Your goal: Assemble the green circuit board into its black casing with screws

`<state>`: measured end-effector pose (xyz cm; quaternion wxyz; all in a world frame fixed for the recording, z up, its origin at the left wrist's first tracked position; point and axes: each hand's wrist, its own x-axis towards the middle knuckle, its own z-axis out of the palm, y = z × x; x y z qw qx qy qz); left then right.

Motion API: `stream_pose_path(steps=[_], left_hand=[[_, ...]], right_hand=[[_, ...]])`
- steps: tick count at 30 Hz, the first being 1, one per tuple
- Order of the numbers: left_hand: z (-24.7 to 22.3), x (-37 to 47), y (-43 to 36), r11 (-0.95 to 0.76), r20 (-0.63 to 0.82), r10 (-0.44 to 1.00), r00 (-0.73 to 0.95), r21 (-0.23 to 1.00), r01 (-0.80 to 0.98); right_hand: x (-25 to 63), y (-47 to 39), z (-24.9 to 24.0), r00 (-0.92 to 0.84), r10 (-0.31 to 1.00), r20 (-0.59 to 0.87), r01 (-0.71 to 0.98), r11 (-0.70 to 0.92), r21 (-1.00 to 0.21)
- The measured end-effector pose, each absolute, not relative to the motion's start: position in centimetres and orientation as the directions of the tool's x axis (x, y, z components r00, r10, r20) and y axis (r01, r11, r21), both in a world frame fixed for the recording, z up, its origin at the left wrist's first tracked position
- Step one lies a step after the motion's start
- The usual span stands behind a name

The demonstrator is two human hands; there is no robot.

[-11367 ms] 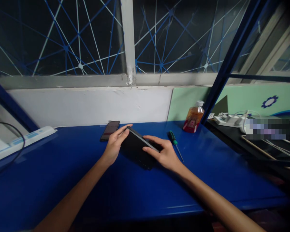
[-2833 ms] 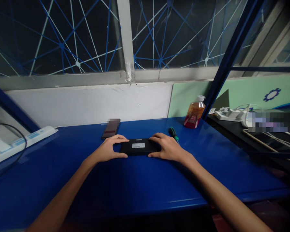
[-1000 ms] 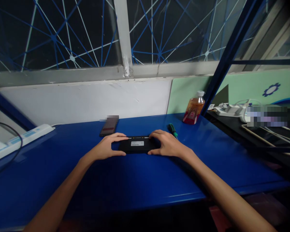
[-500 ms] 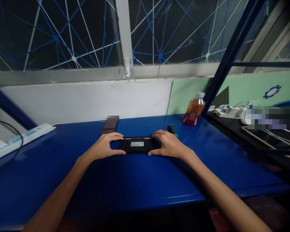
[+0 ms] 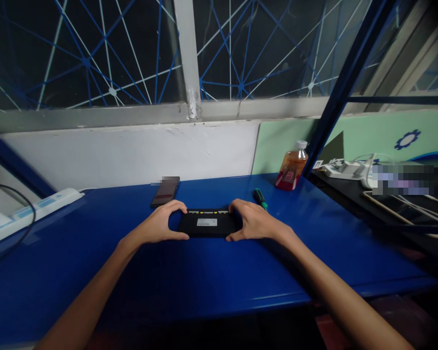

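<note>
A flat black rectangular case [image 5: 193, 229] with a white label and a strip of yellow and pale marks along its far edge is between my hands. My left hand [image 5: 164, 221] grips its left end, thumb on the near edge and fingers on the far edge. At the opposite end my right hand [image 5: 253, 220] holds it the same way. A dark phone [image 5: 165, 193] lies behind my left hand. Just beyond my right hand is a screwdriver [image 5: 260, 198] with a green and black handle. Whether the case touches the table, I cannot tell.
Everything rests on a blue table [image 5: 204, 282]. A bottle [image 5: 293, 165] of reddish drink stands at the back right. On the left lies a white power strip [image 5: 47, 209] with a black cable. Cables and adapters [image 5: 350, 168] cover a black surface at right.
The black case has tipped slightly, so more of its labelled face and edge strip shows. Both hands keep their grip on it. The view has shifted a little.
</note>
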<state>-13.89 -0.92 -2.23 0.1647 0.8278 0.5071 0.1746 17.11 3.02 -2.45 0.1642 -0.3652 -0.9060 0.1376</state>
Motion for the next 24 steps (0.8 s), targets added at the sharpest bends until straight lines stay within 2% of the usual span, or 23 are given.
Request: stream_pose_path(steps=[6,24], left_hand=[[-2.21,-13.74,-0.87,-0.436,0.13,0.894,0.43,0.482,0.761],[-2.24,-13.81,-0.87,-0.411,0.117,0.903,0.414,0.518,0.75]], right_hand=[[16.92,3.05,-2.44,-0.646,0.741,0.183,0.652,0.661,-0.372],[17.11,3.19,-2.42,-0.655,0.734,0.181,0.627,0.661,-0.412]])
